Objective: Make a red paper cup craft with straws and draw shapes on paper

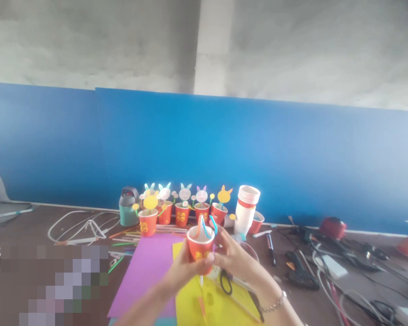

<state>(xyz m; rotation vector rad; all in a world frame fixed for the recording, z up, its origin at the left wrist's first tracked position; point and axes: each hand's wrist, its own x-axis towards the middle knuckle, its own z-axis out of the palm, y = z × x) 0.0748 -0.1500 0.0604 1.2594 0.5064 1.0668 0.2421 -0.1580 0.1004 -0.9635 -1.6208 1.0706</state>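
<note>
Both hands are around one red paper cup (195, 248) with a white rim and yellow print, held above the coloured paper. My left hand (182, 267) wraps its left side. On the right side, my right hand (229, 253) has its thumb on the cup's front and its fingers bent behind the rim. Bent straws (206, 228), blue and orange, stick up from inside the cup; one blue tip leans over the rim beside my right fingers. Below the cup a white and orange straw (201, 301) shows; whether it passes through the cup is unclear.
Behind stand several red cups (182, 216) with paper animal heads, and a white cup stack (246, 208). Purple paper (143, 271) and yellow paper (190, 308) lie in front. Scissors (225, 283) lie right, a marker (271, 249) beyond, cables (326, 280) far right, loose straws (129, 237) left.
</note>
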